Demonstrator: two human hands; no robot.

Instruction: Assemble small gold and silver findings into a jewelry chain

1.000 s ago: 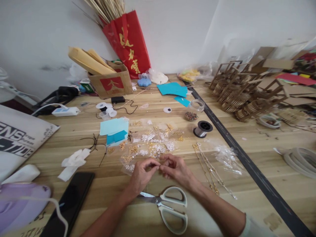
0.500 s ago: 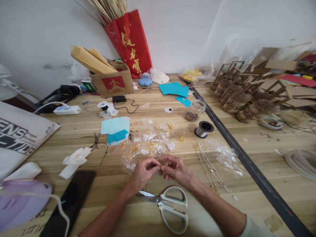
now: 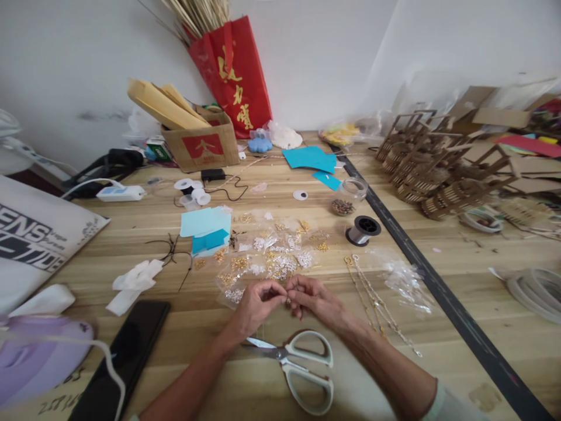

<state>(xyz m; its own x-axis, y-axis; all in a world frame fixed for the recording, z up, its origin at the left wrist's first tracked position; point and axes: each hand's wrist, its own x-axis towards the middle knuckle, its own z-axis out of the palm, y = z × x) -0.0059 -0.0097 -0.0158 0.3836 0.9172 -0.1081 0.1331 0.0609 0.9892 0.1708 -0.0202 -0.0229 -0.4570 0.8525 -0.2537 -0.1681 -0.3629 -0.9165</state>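
A tiny item [image 3: 288, 300], too small to identify, is resting where the left hand [image 3: 258, 303] and right hand [image 3: 314, 297] are meeting, thumbs and fingers pinching it closely, above the table [image 3: 245, 389], with scissors [image 3: 279, 354] lying near, bagged trinket parts [image 3: 281, 266] lying far, and chains [image 3: 373, 298] lying right.

A tiny item [image 3: 288, 301] has come into view beneath the right hand [image 3: 312, 297]'s pinched fingertips.
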